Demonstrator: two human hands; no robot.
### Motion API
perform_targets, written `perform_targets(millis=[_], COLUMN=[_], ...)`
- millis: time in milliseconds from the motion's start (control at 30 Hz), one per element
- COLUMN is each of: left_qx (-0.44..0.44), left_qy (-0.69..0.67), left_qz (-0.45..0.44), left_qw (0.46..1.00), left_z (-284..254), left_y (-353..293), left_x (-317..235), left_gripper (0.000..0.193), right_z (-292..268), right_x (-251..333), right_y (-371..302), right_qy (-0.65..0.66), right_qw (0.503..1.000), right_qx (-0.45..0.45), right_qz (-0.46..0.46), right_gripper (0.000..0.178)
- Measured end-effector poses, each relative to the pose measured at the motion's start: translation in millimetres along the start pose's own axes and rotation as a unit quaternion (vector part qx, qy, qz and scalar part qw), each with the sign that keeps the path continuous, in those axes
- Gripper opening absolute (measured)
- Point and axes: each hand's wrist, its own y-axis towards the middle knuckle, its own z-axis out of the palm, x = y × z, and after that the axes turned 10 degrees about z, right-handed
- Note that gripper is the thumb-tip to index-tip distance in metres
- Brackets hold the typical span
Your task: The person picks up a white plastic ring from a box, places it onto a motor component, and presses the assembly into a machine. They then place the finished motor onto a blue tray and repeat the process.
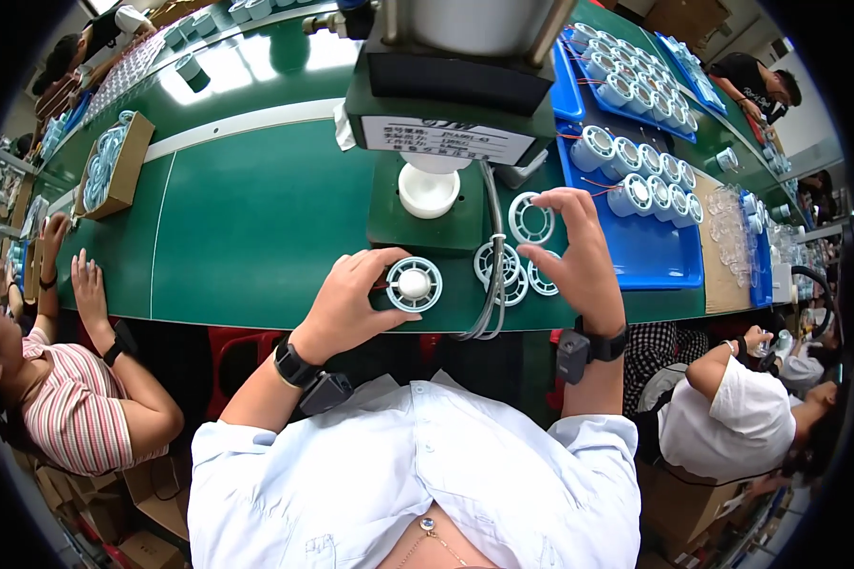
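Observation:
My left hand (351,299) grips a light-blue round housing (429,296) by its left side, thumb and fingers curved around it. It has a spoked rim and a white domed middle; a bit of red wire shows beside my fingers. Between the thumb and forefinger of my right hand (579,251) is a light-blue spoked ring (514,220). Several similar rings (489,261) lie overlapping on the table just below it, partly behind grey cables. In front of my hands stands a press (455,76) with a white round cup (429,194) on its green base.
Grey cables (495,218) hang down beside the press to the table's near edge. At right, a blue tray (650,261) carries rows of light-blue cylindrical housings with red wires. A cardboard box (128,166) of pale-blue parts stands at left. Co-workers sit on both sides.

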Motion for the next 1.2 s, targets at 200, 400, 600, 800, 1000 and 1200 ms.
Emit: perform_targets(millis=[200, 400, 600, 800, 1000, 1200], left_qx=[0.032, 0.006, 0.018, 0.0, -0.005, 0.004], left_qy=[-0.02, -0.02, -0.02, -0.02, -0.015, 0.001], left_qz=[0.055, 0.123, 0.122, 0.147, 0.144, 0.12], left_qw=[0.998, 0.992, 0.992, 0.989, 0.989, 0.993], left_z=[12.0, 20.2, 18.1, 17.7, 15.9, 11.4], left_y=[38.3, 49.9, 55.7, 59.6, 59.9, 61.4], left_x=[-2.7, 0.3, -2.7, -4.6, -4.8, -7.4], left_gripper=[0.064, 0.062, 0.063, 0.065, 0.065, 0.06], right_z=[5.3, 9.6, 6.6, 10.4, 12.3, 12.5], right_x=[42.0, 36.7, 35.9, 35.8, 38.8, 38.3], right_y=[-13.9, -5.4, -13.6, -12.9, -11.0, -8.5], right_qy=[0.088, 0.041, 0.012, 0.046, 0.057, 0.074], right_qw=[0.98, 0.978, 0.985, 0.989, 0.989, 0.988], right_qx=[0.168, 0.171, 0.136, 0.11, 0.1, 0.104], right_qz=[-0.051, -0.11, -0.108, -0.092, -0.094, -0.09], right_gripper=[0.056, 0.057, 0.052, 0.051, 0.052, 0.054])
